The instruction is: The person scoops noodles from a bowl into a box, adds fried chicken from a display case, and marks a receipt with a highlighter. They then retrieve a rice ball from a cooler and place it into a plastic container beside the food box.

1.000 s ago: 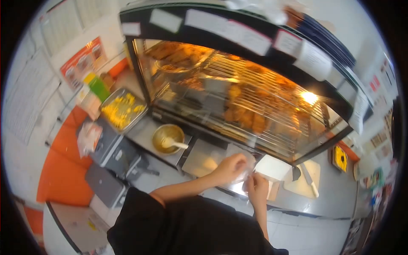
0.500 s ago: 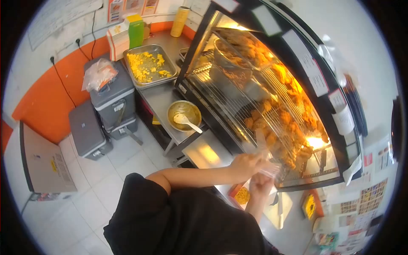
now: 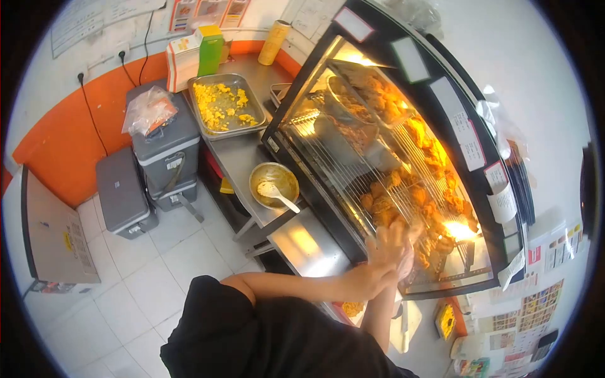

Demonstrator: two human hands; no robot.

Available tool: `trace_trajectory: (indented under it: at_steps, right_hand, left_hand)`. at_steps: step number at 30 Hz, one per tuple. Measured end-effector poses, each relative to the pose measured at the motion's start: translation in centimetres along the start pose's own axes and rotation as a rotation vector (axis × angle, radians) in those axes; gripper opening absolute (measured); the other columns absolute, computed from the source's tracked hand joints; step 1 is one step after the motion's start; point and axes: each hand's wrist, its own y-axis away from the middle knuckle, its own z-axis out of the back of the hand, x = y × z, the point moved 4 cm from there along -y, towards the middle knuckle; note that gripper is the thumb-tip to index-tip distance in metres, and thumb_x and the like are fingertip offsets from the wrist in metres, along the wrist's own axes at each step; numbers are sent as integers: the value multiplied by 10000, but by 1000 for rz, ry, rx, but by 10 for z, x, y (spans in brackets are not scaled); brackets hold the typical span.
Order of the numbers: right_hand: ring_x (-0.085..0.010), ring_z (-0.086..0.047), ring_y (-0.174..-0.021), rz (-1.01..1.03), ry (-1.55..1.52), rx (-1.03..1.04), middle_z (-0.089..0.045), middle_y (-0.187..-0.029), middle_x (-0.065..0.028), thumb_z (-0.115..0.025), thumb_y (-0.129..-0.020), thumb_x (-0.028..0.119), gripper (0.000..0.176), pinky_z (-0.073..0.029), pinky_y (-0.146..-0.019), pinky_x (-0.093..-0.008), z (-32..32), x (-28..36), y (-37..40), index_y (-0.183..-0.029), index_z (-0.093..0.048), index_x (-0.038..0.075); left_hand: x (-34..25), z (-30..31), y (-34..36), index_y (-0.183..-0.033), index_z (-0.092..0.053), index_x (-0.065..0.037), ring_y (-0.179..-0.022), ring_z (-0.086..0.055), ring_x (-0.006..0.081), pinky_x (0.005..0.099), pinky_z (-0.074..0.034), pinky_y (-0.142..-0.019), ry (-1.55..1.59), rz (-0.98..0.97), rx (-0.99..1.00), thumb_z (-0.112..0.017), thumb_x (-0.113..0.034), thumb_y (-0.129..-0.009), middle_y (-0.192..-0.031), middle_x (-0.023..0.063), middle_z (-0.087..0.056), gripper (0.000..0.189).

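My left hand (image 3: pixel 370 280) reaches across from the left and is closed at my right wrist, on what looks like the cuff of a thin clear plastic glove (image 3: pixel 408 257). Motion smears the film, and its edges are hard to make out. My right hand (image 3: pixel 392 244) points up and away with its fingers stretched out, apparently inside the glove. Both hands overlap in front of the lower edge of a heated display cabinet (image 3: pixel 340 222). Fried chicken pieces (image 3: pixel 416 195) lie on its wire racks just beyond my fingers.
Left of the cabinet stand a steel tray (image 3: pixel 249 126) with yellow pieces and a metal bowl (image 3: pixel 261 169) with a white spoon (image 3: pixel 282 197). A cutting board (image 3: pixel 413 315) with a knife (image 3: pixel 405 334) lies to the right. Grey cooler boxes (image 3: pixel 123 195) stand on the floor.
Half a second ago the clear plastic hung between my hands. Now my right hand has pushed upward into it, and my left hand has slid down to the right wrist. The view has shifted slightly.
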Motion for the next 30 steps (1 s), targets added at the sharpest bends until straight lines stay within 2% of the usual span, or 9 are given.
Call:
trace_trajectory:
  at_steps: [2,6,8,10,11,15,17,20,30]
  right_hand:
    - [-269,-504,-944,103,1353,200,-514,-1110,-87,-357,-921,470,459,-435,-741,-436,20,39,-5,-1349,-335,307]
    - [-305,-434,-1123,193,1068,143,-512,-1145,-118,-360,-837,675,648,-333,-890,-527,19,66,10,-1370,-311,308]
    - [-335,-291,-1288,616,895,-107,-439,-1308,-163,-318,-838,692,695,-184,-1021,-556,-3,49,21,-1376,-328,251]
    - [-331,-175,-1359,799,1334,-19,-331,-1407,-190,-274,-858,678,743,-77,-1056,-576,-22,63,39,-1392,-317,163]
    - [-302,-485,-1091,1015,1374,-64,-557,-1112,-116,-304,-880,622,655,-251,-1002,-503,-31,70,42,-1281,-485,136]
    - [-236,-550,-954,1467,1303,27,-592,-996,-110,-377,-911,521,569,-376,-903,-386,-53,163,86,-1307,-462,122]
    - [-175,-570,-768,1757,1560,-225,-611,-828,-84,-446,-916,432,493,-436,-740,-290,-77,191,113,-1267,-488,88]
    - [-126,-549,-660,1657,1548,-501,-604,-730,-61,-521,-893,367,453,-436,-629,-255,-106,206,130,-1232,-500,69]
    - [-82,-532,-604,1722,1541,-432,-593,-761,-52,-610,-851,220,403,-420,-541,-207,-96,225,120,-1184,-470,41]
  left_hand:
    - [-10,-6,7,-900,-573,-23,-727,-574,275,339,-482,-584,57,11,-4,-533,-57,-810,-897,127,-542,104]
    - [4,7,14,-887,-551,-30,-748,-550,282,348,-481,-605,35,-55,-28,-583,-54,-737,-889,112,-508,155]
    - [14,20,10,-855,-517,-40,-815,-525,312,381,-473,-681,-137,95,32,-613,-48,-674,-873,122,-499,205]
    - [13,14,8,-854,-502,-46,-873,-508,331,403,-457,-737,-101,33,195,-605,-33,-651,-903,135,-498,228]
    - [10,5,6,-853,-487,-52,-931,-490,350,425,-441,-794,-113,15,289,-596,-18,-628,-932,148,-497,252]
    - [-12,-24,22,-821,-475,-37,-1082,-444,363,439,-372,-923,152,-119,491,-574,5,-598,-1041,161,-495,248]
    - [4,-18,31,-813,-480,-34,-1091,-438,364,442,-370,-927,100,-87,540,-570,8,-603,-1052,166,-492,232]
    - [46,21,51,-793,-496,-15,-1079,-447,381,448,-373,-922,-143,60,607,-556,10,-620,-1047,178,-503,185]
    - [113,138,115,-766,-499,-20,-940,-495,353,426,-397,-826,-413,411,538,-509,27,-634,-972,160,-543,140]
